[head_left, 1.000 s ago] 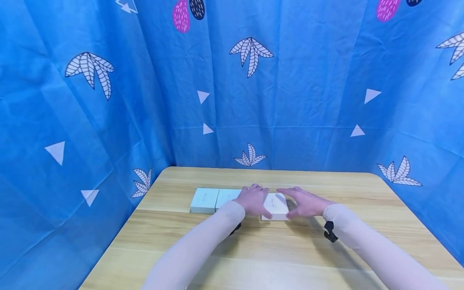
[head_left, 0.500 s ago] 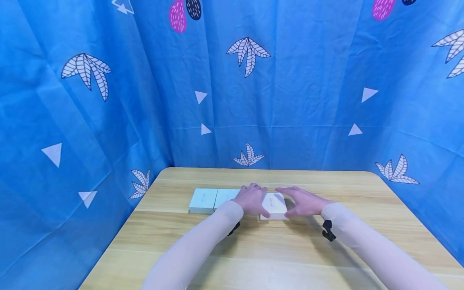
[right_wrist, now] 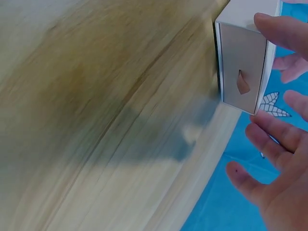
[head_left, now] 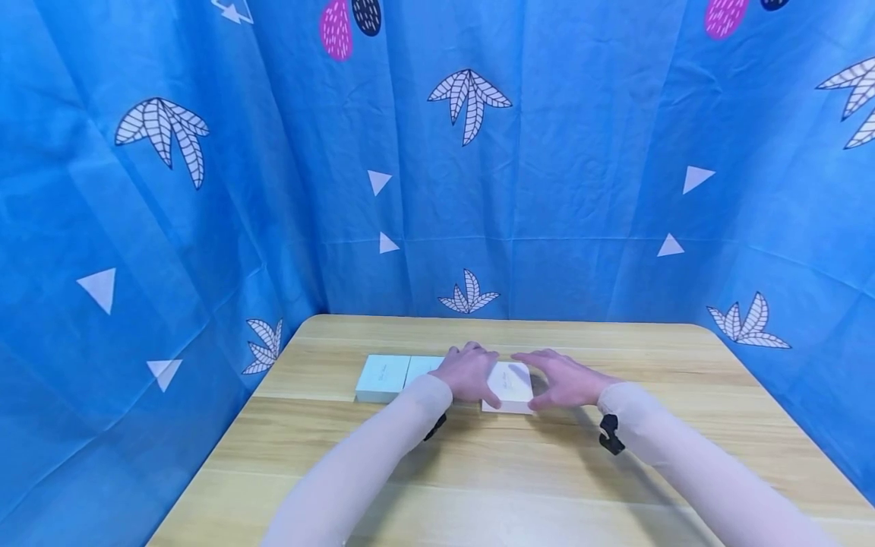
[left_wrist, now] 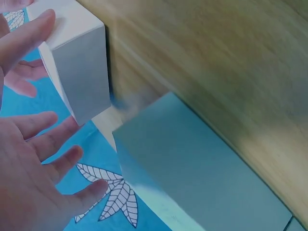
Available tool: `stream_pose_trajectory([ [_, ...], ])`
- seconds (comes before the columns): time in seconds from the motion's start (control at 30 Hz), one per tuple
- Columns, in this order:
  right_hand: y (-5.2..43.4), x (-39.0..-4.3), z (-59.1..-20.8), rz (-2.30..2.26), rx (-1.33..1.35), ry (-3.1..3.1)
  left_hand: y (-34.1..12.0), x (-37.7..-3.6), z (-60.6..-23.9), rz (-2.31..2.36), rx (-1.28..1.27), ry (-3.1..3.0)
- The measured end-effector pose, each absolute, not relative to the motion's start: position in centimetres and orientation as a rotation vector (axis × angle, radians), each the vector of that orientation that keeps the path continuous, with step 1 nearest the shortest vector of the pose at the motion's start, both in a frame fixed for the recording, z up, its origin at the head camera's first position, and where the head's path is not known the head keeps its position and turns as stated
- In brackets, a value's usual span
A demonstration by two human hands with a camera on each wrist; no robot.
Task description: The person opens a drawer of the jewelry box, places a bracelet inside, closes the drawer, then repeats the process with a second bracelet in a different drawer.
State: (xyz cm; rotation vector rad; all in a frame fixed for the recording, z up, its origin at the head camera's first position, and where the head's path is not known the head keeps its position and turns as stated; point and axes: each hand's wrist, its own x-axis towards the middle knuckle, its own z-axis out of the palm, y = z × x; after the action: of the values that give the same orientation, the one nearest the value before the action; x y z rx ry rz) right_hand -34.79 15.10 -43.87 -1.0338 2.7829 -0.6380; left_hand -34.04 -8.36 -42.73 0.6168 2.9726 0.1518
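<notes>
A small white box (head_left: 507, 386) with faint print on top rests on the table between both hands. My left hand (head_left: 466, 372) holds its left side, thumb (left_wrist: 33, 36) on the near face and a fingertip at the far edge. On the right, my right hand (head_left: 566, 380) grips it likewise; its thumb (right_wrist: 276, 29) lies on the near face. The right wrist view shows a small cutout (right_wrist: 243, 83) in the box's end. Left of it, a pale teal box (head_left: 422, 368) is partly hidden by my left hand, beside another teal box (head_left: 383, 377).
The wooden table (head_left: 451, 486) extends around the boxes, with rounded far corners. A blue patterned curtain (head_left: 581, 190) hangs behind it and along both sides.
Both hands have moved slightly left together, and the white box has slid left with them towards the teal boxes. The teal boxes have stayed put.
</notes>
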Motion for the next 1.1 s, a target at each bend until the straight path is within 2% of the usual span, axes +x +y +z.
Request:
stream_pose_trajectory([
  [0.37,13.7,-35.1,-43.5,-0.637,-1.082,2.800,-9.7,-33.7,-41.4,0.218,0.537,2.959],
  [1.1,11.0,-35.9,-44.2,-0.611,-1.087,2.795,-12.4,-34.2,-41.9,0.297,0.485,2.933],
])
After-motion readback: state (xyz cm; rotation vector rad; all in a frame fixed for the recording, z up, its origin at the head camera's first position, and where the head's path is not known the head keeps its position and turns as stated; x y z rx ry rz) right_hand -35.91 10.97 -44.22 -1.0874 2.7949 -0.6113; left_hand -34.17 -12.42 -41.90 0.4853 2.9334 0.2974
